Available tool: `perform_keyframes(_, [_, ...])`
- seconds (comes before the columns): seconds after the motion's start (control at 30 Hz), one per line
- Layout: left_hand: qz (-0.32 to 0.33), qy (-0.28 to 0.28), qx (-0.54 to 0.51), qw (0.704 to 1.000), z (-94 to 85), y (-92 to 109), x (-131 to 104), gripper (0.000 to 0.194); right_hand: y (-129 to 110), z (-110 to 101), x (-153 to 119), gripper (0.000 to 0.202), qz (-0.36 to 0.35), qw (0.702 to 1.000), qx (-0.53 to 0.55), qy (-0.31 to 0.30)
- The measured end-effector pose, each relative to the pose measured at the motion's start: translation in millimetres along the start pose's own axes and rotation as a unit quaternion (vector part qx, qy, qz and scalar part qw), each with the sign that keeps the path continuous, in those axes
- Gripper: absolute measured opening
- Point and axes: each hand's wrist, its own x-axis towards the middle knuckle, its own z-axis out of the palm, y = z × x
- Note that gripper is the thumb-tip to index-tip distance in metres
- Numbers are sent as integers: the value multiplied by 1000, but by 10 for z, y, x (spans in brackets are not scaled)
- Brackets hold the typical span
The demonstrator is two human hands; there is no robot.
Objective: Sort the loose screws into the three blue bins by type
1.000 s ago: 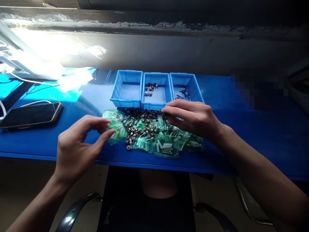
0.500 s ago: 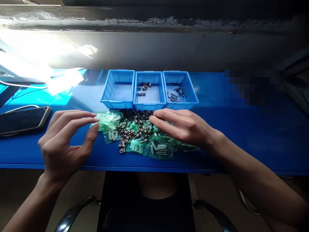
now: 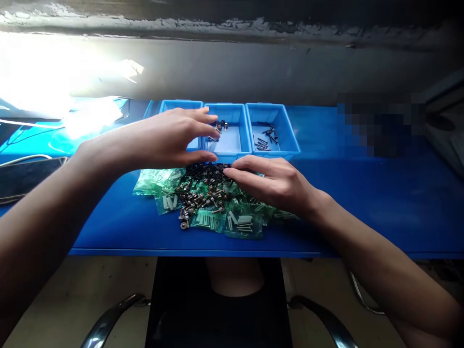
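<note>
My left hand hovers over the left blue bin and the near left part of the middle blue bin, fingers apart and nothing visible in them. Short bolts with washers lie in that middle bin, partly behind my fingertips. My right hand rests low over the right side of a mixed pile, its visible fingers stretched out and its thumb hidden. Its fingertips touch dark screws at the back of the pile. Metallic bolts spread through the middle, among green-tinted plastic packets of white plugs and screws.
A right blue bin contains dark long screws. More green packets lie at the pile's left. A phone sits on the blue table, partly behind my left forearm. Bright light falls at the back left.
My left hand has moved up and right, from beside the pile's left packets to above the left and middle bins. My right hand stays almost in place at the pile.
</note>
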Motion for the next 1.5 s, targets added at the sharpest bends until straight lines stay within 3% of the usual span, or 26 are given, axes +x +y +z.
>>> perform_keyframes(0.1, [14,1,0,1000,65,-51,-66,41,3,-19,-2,17,9,1000,13,-17])
perform_keyframes(0.23, [-12,62,-26,998,116,96,-233,30,-4,-57,3,20,29,997,34,-55])
perform_keyframes(0.37, [-17,82,-24,996,151,222,-272,29,-11,-82,4,25,66,994,61,-55])
perform_keyframes(0.67, [74,143,19,987,222,210,-273,19,-3,-59,-29,37,119,987,101,-25])
perform_keyframes(0.9, [81,181,63,978,306,170,-280,17,-25,-75,49,31,151,979,123,66])
perform_keyframes(1.13, [39,279,90,955,317,397,-240,20,14,-95,295,15,277,910,292,104])
perform_keyframes(1.23, [33,253,96,962,335,391,-234,23,140,-126,369,16,284,917,251,123])
perform_keyframes(1.37, [44,199,95,974,394,243,-254,20,308,-84,295,14,336,919,77,193])
perform_keyframes(1.5, [43,177,68,981,383,164,-281,22,254,2,174,6,355,925,76,115])
